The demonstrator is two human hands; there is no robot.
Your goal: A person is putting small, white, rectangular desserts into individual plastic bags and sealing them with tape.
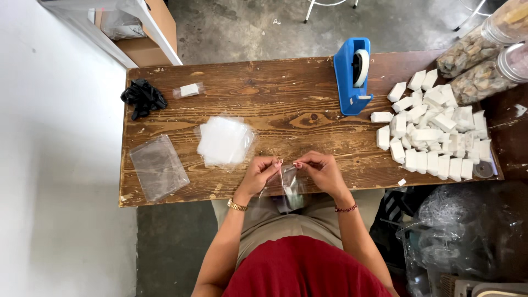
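Hanging between both hands, the clear bag (284,190) is pinched shut-fingered by left grip (258,175) and right grip (322,171).

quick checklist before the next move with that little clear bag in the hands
1. Both hands on the small clear bag: ok, left hand and right hand pinch its top edge at the near edge of the wooden table.
2. Bag mouth open: cannot tell, fingers cover it.
3. Something inside the bag: cannot tell, the film is too glary.
4. White blocks in supply: ok, a big pile lies on the right of the table.
5. Spare bags: ok, a stack of clear bags lies just ahead of the hands.
6. Blue tape dispenser present: ok, standing at the far side of the table.
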